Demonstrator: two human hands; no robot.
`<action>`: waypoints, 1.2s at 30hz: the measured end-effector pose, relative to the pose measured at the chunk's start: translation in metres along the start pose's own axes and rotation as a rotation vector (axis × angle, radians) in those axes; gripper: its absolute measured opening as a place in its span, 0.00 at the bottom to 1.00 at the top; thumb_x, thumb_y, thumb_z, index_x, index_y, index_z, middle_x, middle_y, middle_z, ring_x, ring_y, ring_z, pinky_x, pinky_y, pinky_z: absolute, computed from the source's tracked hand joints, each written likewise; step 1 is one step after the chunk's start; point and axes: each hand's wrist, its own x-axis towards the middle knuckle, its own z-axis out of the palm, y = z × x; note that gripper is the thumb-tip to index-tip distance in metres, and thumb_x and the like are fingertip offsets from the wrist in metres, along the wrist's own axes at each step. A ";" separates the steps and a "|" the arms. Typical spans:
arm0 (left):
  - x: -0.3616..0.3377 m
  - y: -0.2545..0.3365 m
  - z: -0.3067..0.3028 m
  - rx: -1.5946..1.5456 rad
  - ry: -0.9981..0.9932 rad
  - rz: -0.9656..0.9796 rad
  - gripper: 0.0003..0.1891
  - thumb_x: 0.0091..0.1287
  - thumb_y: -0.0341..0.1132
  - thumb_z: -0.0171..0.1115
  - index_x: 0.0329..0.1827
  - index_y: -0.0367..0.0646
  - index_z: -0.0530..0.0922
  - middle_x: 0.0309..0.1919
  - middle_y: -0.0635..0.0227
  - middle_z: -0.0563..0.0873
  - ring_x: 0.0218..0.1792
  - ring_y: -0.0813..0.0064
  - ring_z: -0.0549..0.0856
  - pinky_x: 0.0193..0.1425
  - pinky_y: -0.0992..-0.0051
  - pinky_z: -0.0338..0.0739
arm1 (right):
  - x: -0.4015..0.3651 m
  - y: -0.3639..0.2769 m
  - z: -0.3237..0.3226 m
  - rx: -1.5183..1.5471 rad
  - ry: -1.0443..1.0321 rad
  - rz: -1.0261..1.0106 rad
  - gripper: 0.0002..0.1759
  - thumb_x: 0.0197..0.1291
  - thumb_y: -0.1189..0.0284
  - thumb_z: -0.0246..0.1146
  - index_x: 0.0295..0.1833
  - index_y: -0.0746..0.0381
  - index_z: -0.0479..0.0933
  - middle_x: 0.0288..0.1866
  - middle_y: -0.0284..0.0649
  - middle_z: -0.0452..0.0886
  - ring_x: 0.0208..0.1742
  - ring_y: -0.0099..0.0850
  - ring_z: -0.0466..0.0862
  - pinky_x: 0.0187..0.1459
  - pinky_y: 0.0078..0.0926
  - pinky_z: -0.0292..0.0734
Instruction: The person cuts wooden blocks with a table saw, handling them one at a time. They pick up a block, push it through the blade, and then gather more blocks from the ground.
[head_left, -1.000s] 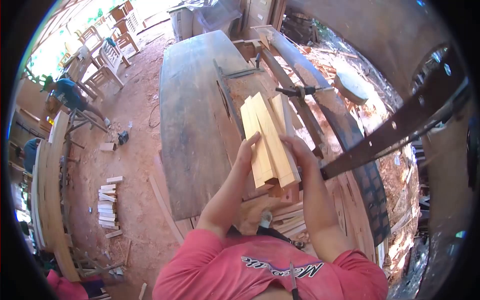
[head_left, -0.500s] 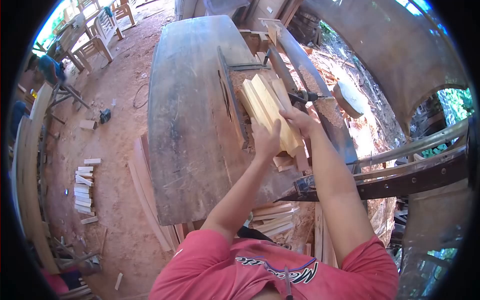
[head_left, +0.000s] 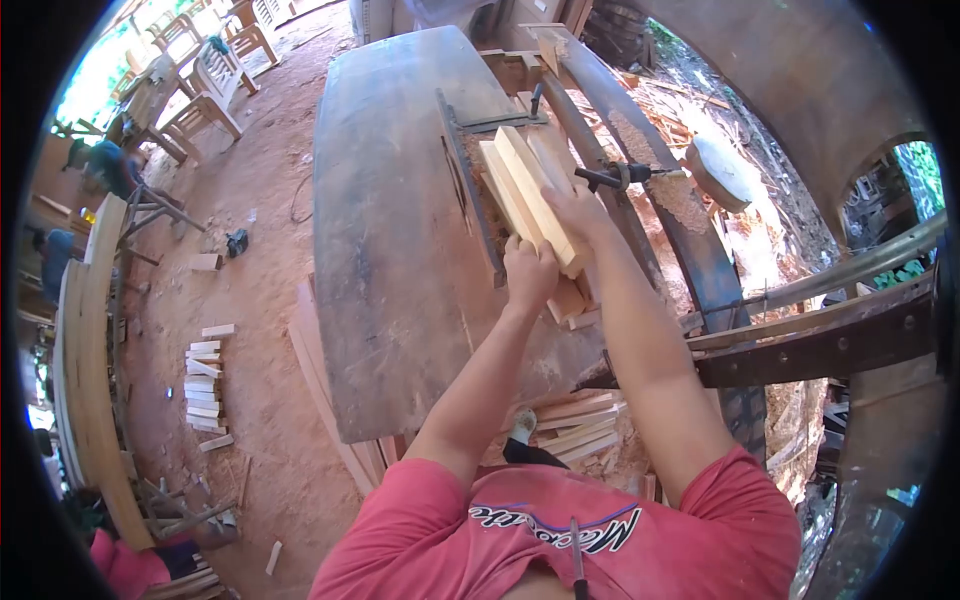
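Several pale, squared wood strips [head_left: 528, 195] lie side by side over the right part of a large worn tabletop [head_left: 385, 220]. My left hand [head_left: 530, 272] is closed at their near left end, thumb uppermost. Along their right side, my right hand [head_left: 578, 212] grips them; its fingertips are partly hidden. More wood pieces [head_left: 568, 300] show beneath the near end. A dark metal bar frame [head_left: 470, 190] borders the strips on the left, with a black-handled clamp [head_left: 610, 178] to the right.
Short wood pieces [head_left: 204, 390] lie in a row on the dusty floor. Long boards [head_left: 95, 400] stand at the left, with a person [head_left: 108, 168] beyond and chairs [head_left: 215, 80] further back. A dark curved beam [head_left: 820, 345] crosses at the right. Offcuts [head_left: 580, 425] lie below the table.
The strips have been lowered and drawn together on the table. My left hand has moved down to their near end and its fingers have curled in. The view has shifted slightly.
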 end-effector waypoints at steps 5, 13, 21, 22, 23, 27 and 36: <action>0.005 0.028 -0.051 -0.175 -0.368 -0.476 0.23 0.61 0.43 0.65 0.45 0.26 0.77 0.34 0.56 0.84 0.29 0.68 0.83 0.29 0.67 0.76 | -0.056 0.033 -0.014 -0.141 -0.078 -0.148 0.53 0.43 0.54 0.77 0.72 0.69 0.66 0.65 0.59 0.77 0.66 0.48 0.79 0.67 0.38 0.72; -0.107 0.045 -0.162 -0.611 -0.414 -0.451 0.13 0.60 0.34 0.62 0.38 0.30 0.79 0.28 0.66 0.82 0.29 0.78 0.80 0.31 0.74 0.74 | -0.093 0.000 0.004 -0.493 0.049 -0.104 0.41 0.49 0.60 0.67 0.73 0.55 0.70 0.58 0.58 0.82 0.64 0.50 0.78 0.67 0.41 0.73; -0.176 0.049 -0.283 -0.565 -0.569 -0.387 0.19 0.58 0.36 0.63 0.48 0.30 0.80 0.38 0.69 0.83 0.37 0.80 0.80 0.40 0.75 0.75 | -0.076 -0.049 -0.002 -0.374 -0.025 0.040 0.33 0.52 0.61 0.66 0.66 0.59 0.77 0.69 0.54 0.69 0.68 0.56 0.72 0.66 0.51 0.71; -0.187 0.047 -0.301 -0.561 -0.573 -0.391 0.21 0.57 0.37 0.64 0.49 0.29 0.80 0.38 0.69 0.84 0.39 0.80 0.80 0.42 0.76 0.75 | -0.082 -0.050 0.009 -0.363 -0.035 0.036 0.33 0.52 0.61 0.66 0.66 0.59 0.77 0.69 0.54 0.69 0.68 0.56 0.72 0.66 0.51 0.71; -0.198 0.044 -0.318 -0.559 -0.578 -0.396 0.23 0.55 0.37 0.65 0.50 0.29 0.80 0.38 0.69 0.84 0.40 0.80 0.80 0.43 0.76 0.74 | -0.089 -0.046 0.023 -0.546 -0.008 -0.061 0.32 0.53 0.62 0.65 0.65 0.58 0.77 0.68 0.54 0.69 0.68 0.55 0.72 0.66 0.52 0.71; -0.240 0.040 -0.370 -0.565 -0.553 -0.513 0.25 0.53 0.38 0.66 0.52 0.29 0.80 0.39 0.68 0.84 0.42 0.78 0.81 0.45 0.77 0.75 | -0.126 -0.014 0.040 -0.668 -0.036 -0.214 0.26 0.56 0.59 0.64 0.60 0.56 0.81 0.71 0.48 0.66 0.67 0.51 0.70 0.66 0.55 0.67; -0.269 0.021 -0.395 -0.655 -0.190 -0.552 0.25 0.55 0.37 0.63 0.53 0.27 0.80 0.40 0.65 0.86 0.42 0.78 0.82 0.47 0.77 0.75 | -0.122 0.070 0.028 -0.360 0.310 -0.083 0.41 0.62 0.50 0.62 0.76 0.58 0.63 0.71 0.60 0.66 0.72 0.55 0.67 0.71 0.53 0.64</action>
